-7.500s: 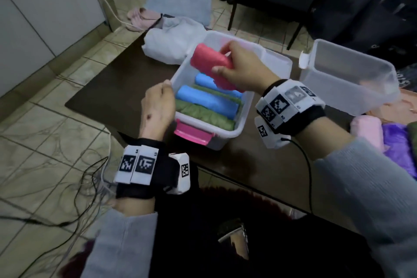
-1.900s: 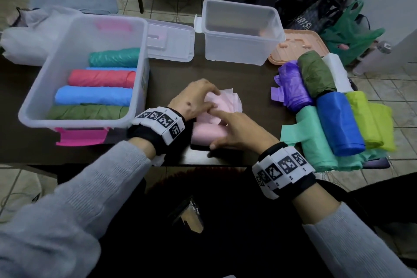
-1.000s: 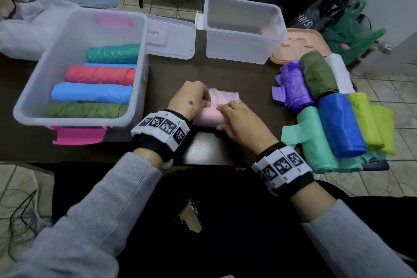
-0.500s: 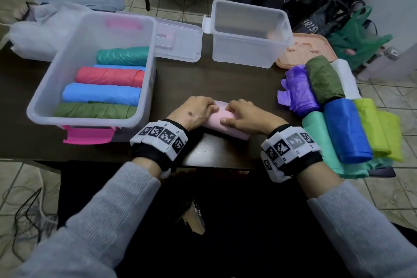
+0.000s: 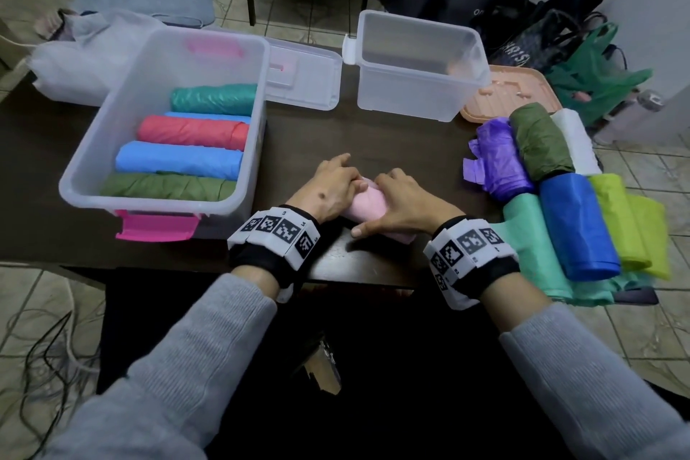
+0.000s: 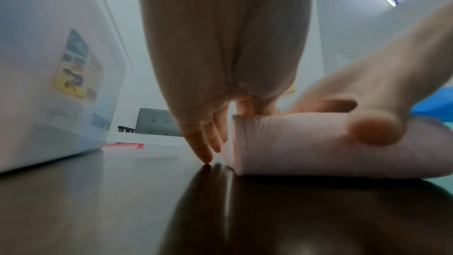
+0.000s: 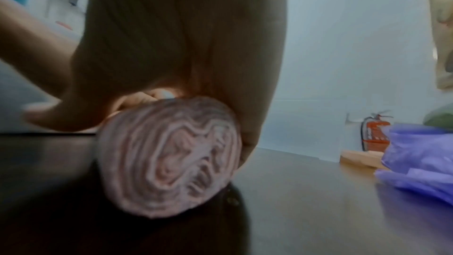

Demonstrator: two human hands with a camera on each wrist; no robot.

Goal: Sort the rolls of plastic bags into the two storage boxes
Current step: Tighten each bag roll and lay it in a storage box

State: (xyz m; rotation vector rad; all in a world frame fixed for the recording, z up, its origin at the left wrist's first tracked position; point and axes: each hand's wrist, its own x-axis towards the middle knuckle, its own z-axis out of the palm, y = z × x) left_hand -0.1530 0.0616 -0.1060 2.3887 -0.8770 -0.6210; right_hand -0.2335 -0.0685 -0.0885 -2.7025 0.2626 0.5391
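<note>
A pale pink roll (image 5: pixel 367 206) lies on the dark table (image 5: pixel 392 146) near its front edge. My left hand (image 5: pixel 330 189) covers its left end, with fingertips (image 6: pixel 205 155) reaching down to the table beside that end. My right hand (image 5: pixel 401 203) grips the right part, fingers over the top and thumb (image 6: pixel 377 131) against the near side. The wound end of the pink roll (image 7: pixel 171 154) faces the right wrist camera. The left storage box (image 5: pixel 160 200) holds teal, red, blue and green rolls. The right storage box (image 5: pixel 418 101) looks empty.
Several loose rolls lie at the table's right end: purple (image 5: pixel 502 162), olive (image 5: pixel 541 142), white (image 5: pixel 575 140), blue (image 5: pixel 577 226), lime (image 5: pixel 627 224) and mint green (image 5: pixel 530 239). A clear lid (image 5: pixel 302 78) and a peach lid (image 5: pixel 507 93) lie beside the boxes.
The loose pink flap seen earlier is now wound onto the roll. Both hands have closed in over the roll and drawn it slightly toward the table's front edge.
</note>
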